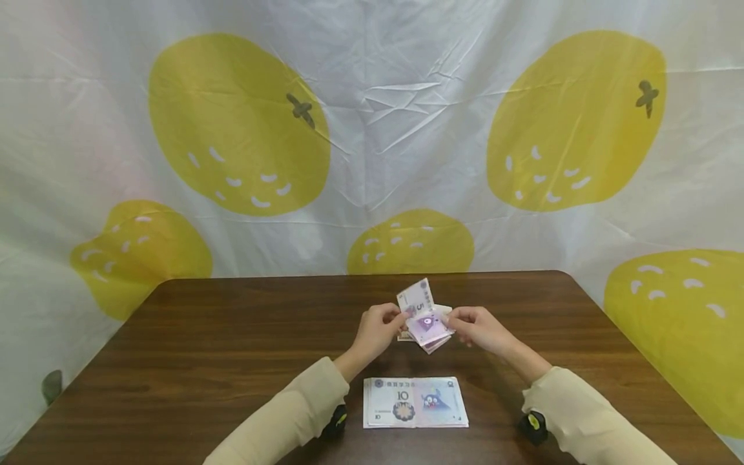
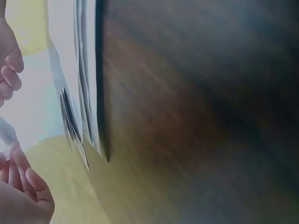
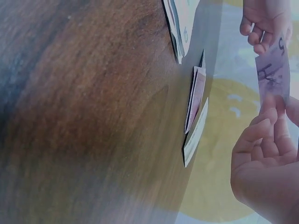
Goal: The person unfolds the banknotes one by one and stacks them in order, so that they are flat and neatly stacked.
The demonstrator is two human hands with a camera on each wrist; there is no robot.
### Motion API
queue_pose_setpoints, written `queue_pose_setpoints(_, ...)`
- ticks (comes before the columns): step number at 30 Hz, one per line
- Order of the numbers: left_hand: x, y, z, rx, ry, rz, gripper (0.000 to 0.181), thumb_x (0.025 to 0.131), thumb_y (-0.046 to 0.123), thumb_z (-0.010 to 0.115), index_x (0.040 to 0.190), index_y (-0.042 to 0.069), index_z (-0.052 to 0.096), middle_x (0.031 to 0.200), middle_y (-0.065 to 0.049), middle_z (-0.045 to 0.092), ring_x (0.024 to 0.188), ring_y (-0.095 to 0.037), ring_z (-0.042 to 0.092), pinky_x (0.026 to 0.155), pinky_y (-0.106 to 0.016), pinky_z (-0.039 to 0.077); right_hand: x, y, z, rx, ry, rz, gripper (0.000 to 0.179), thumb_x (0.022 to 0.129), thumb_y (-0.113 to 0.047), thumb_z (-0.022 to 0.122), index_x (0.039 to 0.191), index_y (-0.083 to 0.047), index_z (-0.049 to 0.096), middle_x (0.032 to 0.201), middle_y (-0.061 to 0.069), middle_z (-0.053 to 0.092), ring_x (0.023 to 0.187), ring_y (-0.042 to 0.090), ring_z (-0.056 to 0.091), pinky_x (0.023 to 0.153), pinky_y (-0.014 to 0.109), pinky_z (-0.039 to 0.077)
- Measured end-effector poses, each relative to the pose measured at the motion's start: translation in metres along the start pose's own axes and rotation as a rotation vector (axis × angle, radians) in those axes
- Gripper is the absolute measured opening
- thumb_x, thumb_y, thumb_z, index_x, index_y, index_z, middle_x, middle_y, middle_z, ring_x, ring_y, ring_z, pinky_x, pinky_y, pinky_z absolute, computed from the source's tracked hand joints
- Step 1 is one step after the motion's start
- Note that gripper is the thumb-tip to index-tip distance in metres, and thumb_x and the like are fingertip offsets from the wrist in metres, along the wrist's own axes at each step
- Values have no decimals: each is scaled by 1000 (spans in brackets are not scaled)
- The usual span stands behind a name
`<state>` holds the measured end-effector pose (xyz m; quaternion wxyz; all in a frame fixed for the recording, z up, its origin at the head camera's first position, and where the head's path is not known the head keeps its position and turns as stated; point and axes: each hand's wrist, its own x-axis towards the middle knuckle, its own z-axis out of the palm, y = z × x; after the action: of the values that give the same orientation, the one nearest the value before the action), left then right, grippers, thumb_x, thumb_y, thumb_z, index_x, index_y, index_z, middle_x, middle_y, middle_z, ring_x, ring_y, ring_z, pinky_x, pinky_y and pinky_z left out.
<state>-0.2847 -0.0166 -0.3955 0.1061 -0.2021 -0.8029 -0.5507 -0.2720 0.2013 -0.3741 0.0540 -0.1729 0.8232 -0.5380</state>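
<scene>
Head view has both my hands out over the brown wooden table (image 1: 261, 329), working at one play banknote (image 1: 429, 327) with a purple cartoon creature printed on it. My left hand (image 1: 376, 334) pinches it by its left side, thumb laid over the edge; my right hand (image 1: 479, 329) pinches the opposite side between thumb and fingertips. Above my left fingertips a pale, tilted flap (image 1: 416, 298) marked 5 sticks up; I cannot tell whether it belongs to this note or to another. Right wrist view shows the purple paper raised off the tabletop, a 5 at one corner, my right fingers bent behind it. Left wrist view cuts off most of what my left fingers grip.

Behind and below what I hold lies a loose, fanned pile of notes (image 3: 196, 100) on the wood, pinkish and pale yellowish edges showing at different angles. Nearer to me, well apart from my fingers, rests a flat stack of ten notes (image 1: 415, 403), the top one printed with a blue horned creature and its numerals upside down to me. Its edges are slightly uneven.

I wear beige sleeves (image 1: 290, 407), with a black wrist camera (image 1: 533, 427) below each cuff. Beyond the table hangs a white cloth (image 1: 401, 161) patterned with big yellow fruits (image 1: 238, 123).
</scene>
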Motion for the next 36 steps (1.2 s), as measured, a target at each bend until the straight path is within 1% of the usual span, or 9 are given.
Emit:
queue_pose_setpoints(5, 0, -1, -2, -77, 25, -37, 21, 83, 15, 61, 72, -2, 61, 68, -19, 60, 62, -36, 57, 51, -29, 47, -1, 3, -2, 6, 13, 6, 26, 86, -18, 57, 94, 7, 58, 64, 7, 50, 54, 12, 45, 47, 25, 39)
queue_pose_setpoints(8, -1, -1, -4, -133, 24, -76, 21, 82, 15, 62, 75, -4, 61, 68, -18, 59, 65, -35, 56, 57, -35, 48, -1, 5, -4, 17, 16, -5, 26, 87, -14, 56, 99, 8, 57, 67, 10, 52, 54, 12, 46, 47, 25, 39)
queue_pose_setpoints(14, -2, 1, -7, -253, -14, -147, 20, 81, 12, 63, 87, -7, 62, 65, -6, 54, 60, -21, 50, 53, -26, 41, -1, 6, -8, 22, 13, -35, 26, 87, -10, 54, 104, 10, 55, 68, 10, 51, 53, 11, 45, 46, 24, 38)
queue_pose_setpoints(18, -7, 14, -15, -314, -21, -131, 21, 80, -3, 58, 100, -11, 54, 67, -7, 53, 54, -13, 48, 53, -28, 41, -3, 4, -10, 2, 0, -46, 27, 87, -10, 54, 105, 10, 56, 65, 9, 49, 53, 11, 44, 46, 24, 38)
queue_pose_setpoints(22, -12, 27, -24, -297, -52, -96, 42, 77, -12, 52, 118, -7, 45, 66, -8, 51, 52, -9, 46, 52, -26, 40, -3, 4, -12, -10, -20, -44, 28, 87, -10, 55, 106, 10, 57, 63, 10, 48, 52, 10, 42, 47, 24, 38)
queue_pose_setpoints(26, -15, 28, -30, -280, -126, -82, 51, 76, -14, 50, 125, -3, 40, 60, -5, 43, 54, -13, 44, 54, -30, 42, -3, 4, -14, -20, -44, -50, 29, 86, -10, 55, 106, 11, 56, 64, 11, 49, 51, 10, 42, 46, 24, 37)
queue_pose_setpoints(29, -15, 19, -31, -257, -149, -72, 45, 77, -11, 51, 120, -3, 45, 59, -5, 43, 54, -15, 43, 54, -32, 42, -4, 4, -15, -36, -51, -48, 28, 86, -10, 55, 105, 11, 57, 64, 12, 50, 50, 9, 41, 44, 23, 36)
queue_pose_setpoints(34, -12, -2, -29, -201, -138, -60, 25, 79, -4, 57, 104, -4, 54, 63, -8, 52, 53, -16, 42, 50, -24, 36, -5, 4, -15, -81, -54, -40, 25, 85, -11, 56, 102, 8, 60, 62, 8, 48, 49, 10, 41, 42, 21, 33)
queue_pose_setpoints(36, -13, -5, -30, -179, -137, -69, 18, 80, -1, 58, 98, -4, 56, 64, -8, 54, 56, -19, 45, 51, -23, 37, -6, 4, -15, -100, -57, -45, 24, 85, -12, 57, 100, 7, 60, 62, 7, 47, 49, 10, 41, 42, 21, 32)
